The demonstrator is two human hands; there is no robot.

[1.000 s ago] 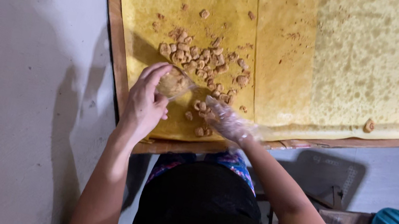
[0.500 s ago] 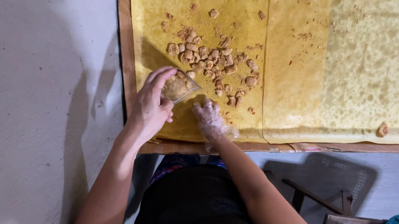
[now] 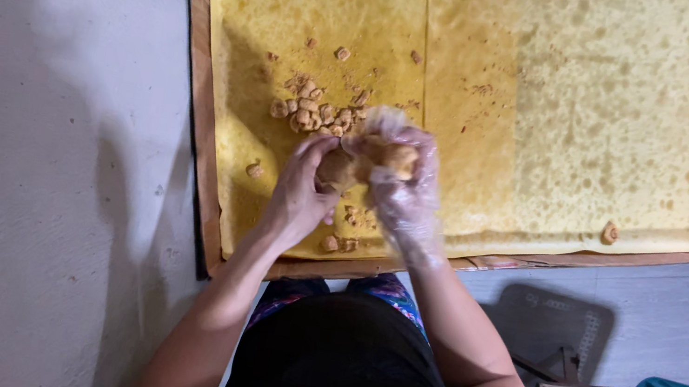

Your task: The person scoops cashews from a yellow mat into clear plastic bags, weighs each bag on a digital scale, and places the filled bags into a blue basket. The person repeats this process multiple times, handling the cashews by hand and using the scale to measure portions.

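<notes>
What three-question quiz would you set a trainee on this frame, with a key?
1. True or false: the right hand wears a clear plastic glove.
2. Which covers the wooden-edged board? A blue cloth; B yellow sheet; C bare metal.
3. Where does the loose pile of small brown pieces lie relative to both hands?

Key:
1. True; the left hand is bare.
2. B.
3. On the sheet just beyond the hands, which together hold a brown lump above it.
</notes>
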